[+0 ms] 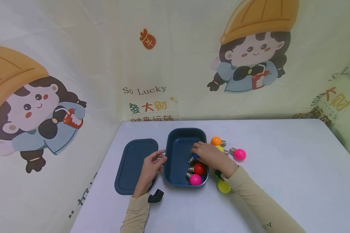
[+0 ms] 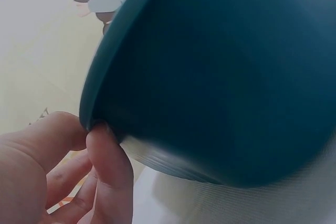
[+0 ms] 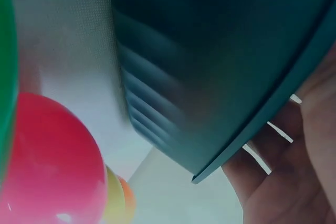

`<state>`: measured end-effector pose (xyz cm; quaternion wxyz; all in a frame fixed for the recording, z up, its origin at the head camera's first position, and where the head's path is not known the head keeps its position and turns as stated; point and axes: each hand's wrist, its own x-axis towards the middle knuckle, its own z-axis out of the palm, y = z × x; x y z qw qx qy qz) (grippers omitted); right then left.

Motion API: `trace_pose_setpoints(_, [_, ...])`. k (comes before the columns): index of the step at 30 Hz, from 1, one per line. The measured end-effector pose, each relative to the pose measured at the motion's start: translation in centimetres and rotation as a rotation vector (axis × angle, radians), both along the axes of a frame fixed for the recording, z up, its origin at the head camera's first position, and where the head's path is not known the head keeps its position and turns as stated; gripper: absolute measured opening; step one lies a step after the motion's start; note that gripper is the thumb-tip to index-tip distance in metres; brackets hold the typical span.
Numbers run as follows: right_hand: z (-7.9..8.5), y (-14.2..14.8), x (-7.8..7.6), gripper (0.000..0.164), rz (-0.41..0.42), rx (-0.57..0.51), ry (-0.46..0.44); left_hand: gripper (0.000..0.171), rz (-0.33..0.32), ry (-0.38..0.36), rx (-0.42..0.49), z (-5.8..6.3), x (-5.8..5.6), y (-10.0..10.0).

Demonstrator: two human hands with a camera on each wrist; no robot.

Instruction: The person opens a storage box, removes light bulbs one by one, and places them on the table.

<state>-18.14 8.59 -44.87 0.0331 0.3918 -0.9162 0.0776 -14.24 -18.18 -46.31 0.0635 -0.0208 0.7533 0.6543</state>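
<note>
Dark-blue flat lid [image 1: 131, 171] lies beside a dark-blue rounded box [image 1: 178, 152], rim pinched by left hand [image 1: 151, 166]; right hand [image 1: 213, 156], hold unclear, partly hides a blue bulb [image 1: 195, 156] and round yellow bulb [image 1: 220, 148].

"Where do we see the blue bulb [image 1: 195, 156]?"
"Partly hidden, metal base leftward, within our open, dark-blue box [image 1: 178, 145]."
"Near it?"
"We see a red bulb [image 1: 200, 169], then a pink bulb [image 1: 195, 180]."

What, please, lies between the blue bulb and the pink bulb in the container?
A red bulb lies between the blue bulb and the pink bulb, as the head view shows.
</note>
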Motion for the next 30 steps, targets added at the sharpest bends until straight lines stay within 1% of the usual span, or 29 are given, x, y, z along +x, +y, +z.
trace_pose_setpoints(7, [0.1,-0.1,0.0,0.033,-0.028,0.023,-0.033,0.039,-0.006,0.003,-0.013,0.1,0.0,0.1])
trace_pose_setpoints(15, [0.2,-0.1,0.2,0.032,-0.032,0.025,-0.032,0.039,-0.009,-0.004,0.006,0.0,0.1,0.1])
trace_pose_setpoints(20, [0.6,0.2,0.5,0.035,-0.026,-0.027,-0.033,0.039,-0.007,-0.009,0.007,0.0,0.1,0.1])
trace_pose_setpoints(26, [1.4,0.8,1.3,0.036,-0.003,-0.115,0.008,0.039,-0.008,0.0,0.008,0.0,0.1,0.1])
trace_pose_setpoints(30, [2.2,1.3,1.7,0.038,-0.013,-0.161,0.02,0.039,-0.004,0.005,-0.007,0.1,0.2,0.1])
